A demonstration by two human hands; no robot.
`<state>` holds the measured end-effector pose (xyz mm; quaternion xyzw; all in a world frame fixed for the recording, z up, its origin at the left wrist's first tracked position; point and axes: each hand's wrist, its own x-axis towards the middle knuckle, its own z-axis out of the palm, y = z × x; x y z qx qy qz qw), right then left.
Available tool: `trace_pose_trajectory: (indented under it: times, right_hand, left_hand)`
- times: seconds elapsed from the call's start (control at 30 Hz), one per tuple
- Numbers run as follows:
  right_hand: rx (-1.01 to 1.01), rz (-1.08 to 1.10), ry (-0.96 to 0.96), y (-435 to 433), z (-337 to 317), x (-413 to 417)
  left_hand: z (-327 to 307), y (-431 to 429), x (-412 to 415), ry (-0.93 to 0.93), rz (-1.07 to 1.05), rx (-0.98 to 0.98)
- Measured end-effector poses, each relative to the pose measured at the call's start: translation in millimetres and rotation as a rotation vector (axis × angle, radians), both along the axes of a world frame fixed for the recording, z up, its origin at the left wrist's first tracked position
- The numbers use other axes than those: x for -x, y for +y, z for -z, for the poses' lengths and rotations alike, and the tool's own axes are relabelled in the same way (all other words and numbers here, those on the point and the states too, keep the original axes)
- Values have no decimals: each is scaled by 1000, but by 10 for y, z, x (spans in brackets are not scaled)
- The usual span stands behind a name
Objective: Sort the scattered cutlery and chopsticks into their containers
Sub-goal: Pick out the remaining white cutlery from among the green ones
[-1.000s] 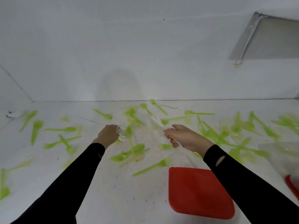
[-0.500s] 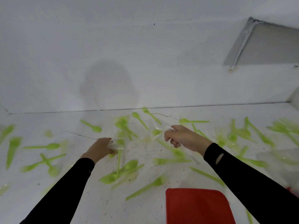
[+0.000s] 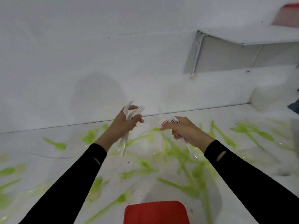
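My left hand (image 3: pixel 124 125) is raised above the white surface and grips a bundle of white plastic forks (image 3: pixel 132 112), tines up, handles hanging below the fist. My right hand (image 3: pixel 182 129) is raised beside it and grips a few more white forks (image 3: pixel 172 120), tines pointing left toward the left hand. The two bundles are close but apart. Several green plastic spoons (image 3: pixel 178 154) lie scattered on the white surface (image 3: pixel 48 172) under and around both hands. A red container (image 3: pixel 156 212) sits at the near edge, below and between my arms.
A white wall rises behind the surface, with a grey recess (image 3: pixel 226 57) at upper right. A second red object (image 3: pixel 286 15) shows blurred in the top right corner. A green spoon (image 3: pixel 55 143) lies apart at the left.
Both hands have lifted off the surface with their white forks and come closer together. The view has tilted up, so the red container now sits lower in the frame.
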<state>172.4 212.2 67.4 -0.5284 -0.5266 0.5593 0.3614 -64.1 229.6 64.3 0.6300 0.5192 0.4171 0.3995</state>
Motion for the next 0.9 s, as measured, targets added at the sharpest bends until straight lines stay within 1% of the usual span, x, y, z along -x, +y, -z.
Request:
trace_pose_trajectory:
  times: [0.07, 0.17, 0.23, 0.37, 0.43, 0.53, 0.57, 0.63, 0.7, 0.77, 0.83, 0.87, 0.9]
  right_hand:
    - [-2, -14, -65, 0, -28, -303]
    - [33, 34, -65, -34, -88, -935]
    - [95, 91, -22, -52, -128, -1378]
    - [266, 89, 169, -22, -194, -2255]
    - [302, 50, 215, -20, -213, -2642]
    - [275, 54, 246, 2, -216, -3164]
    - [261, 64, 281, 27, -196, -3385]
    - [248, 78, 370, 78, -148, -3671]
    - [210, 80, 372, 117, -104, -3889]
    - [107, 98, 256, 122, -56, -4023]
    - [-9, 136, 133, 135, 5, -4110]
    - [-53, 154, 88, 154, 45, -4157]
    - [-90, 167, 48, 167, 82, -4183]
  left_hand:
    - [-32, 7, -506, -32, 65, 19]
    - [-8, 31, -1367, -83, 88, 7]
    - [-4, 25, -1917, -71, 98, -7]
    - [-67, -22, -2917, 15, 241, -64]
    - [-74, -14, -3299, 76, 237, -110]
    - [-28, 67, -3784, 106, 158, -129]
    - [-4, 107, -3984, 78, 112, -96]
    - [26, 163, -4240, -48, 36, -28]
    - [43, 209, -4500, -210, -42, 50]
    - [78, 262, -4713, -380, -118, 169]
    - [126, 301, -4901, -527, -141, 265]
    - [146, 321, -4986, -549, -129, 292]
    - [164, 325, -5038, -525, -105, 304]
